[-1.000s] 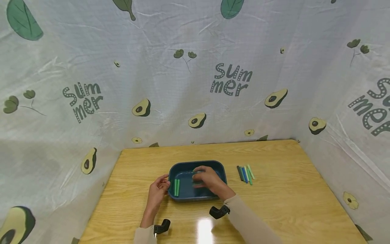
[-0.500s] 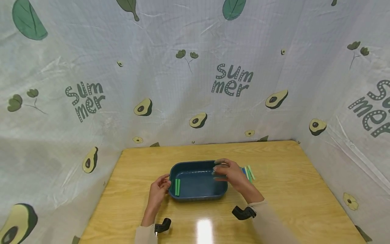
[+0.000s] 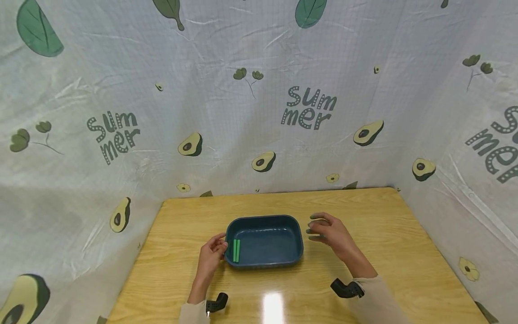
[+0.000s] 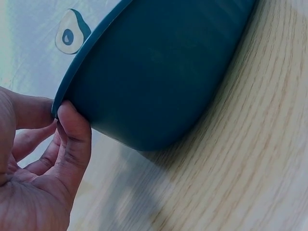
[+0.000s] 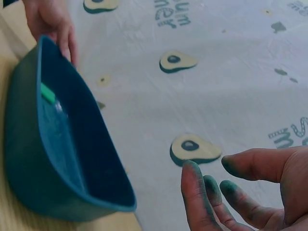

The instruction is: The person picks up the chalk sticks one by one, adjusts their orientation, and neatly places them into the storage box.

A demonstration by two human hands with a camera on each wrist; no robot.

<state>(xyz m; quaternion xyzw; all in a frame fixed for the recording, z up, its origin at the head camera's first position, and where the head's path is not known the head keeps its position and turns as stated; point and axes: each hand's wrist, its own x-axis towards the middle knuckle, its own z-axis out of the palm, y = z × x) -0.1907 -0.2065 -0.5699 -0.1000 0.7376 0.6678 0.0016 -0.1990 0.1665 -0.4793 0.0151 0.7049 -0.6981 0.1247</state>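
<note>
the left grip (image 3: pixel 211 257) is clamped lightly on the rim of the dark blue tray (image 3: pixel 267 247), thumb and finger pinching the lip at the tray's near end. the tray sits flat on the wooden bench (image 3: pixel 202 213), just to the right of that grip. inside it, close to the pinched end, two green sticks (image 3: pixel 238 251) lie side by side; the floor of the tray farther from the left grip shows bare.

the right grip (image 3: pixel 335 234) is apart: its fingers are loosely bent with gaps between them, and nothing shows in it. it is raised just past the tray's other end, near the rim but not touching. its fingertips (image 5: pixel 192 168) are smudged green. what lies under this grip and its forearm is hidden.

the step in hand seems to be filling the tray with sticks, the left grip steadying it while the right is between carries. the next move probably calls for the right grip to go down to the bench and draw its fingertips together on a stick, if one lies there, with the left pinch firm enough that the tray does not slide.
</note>
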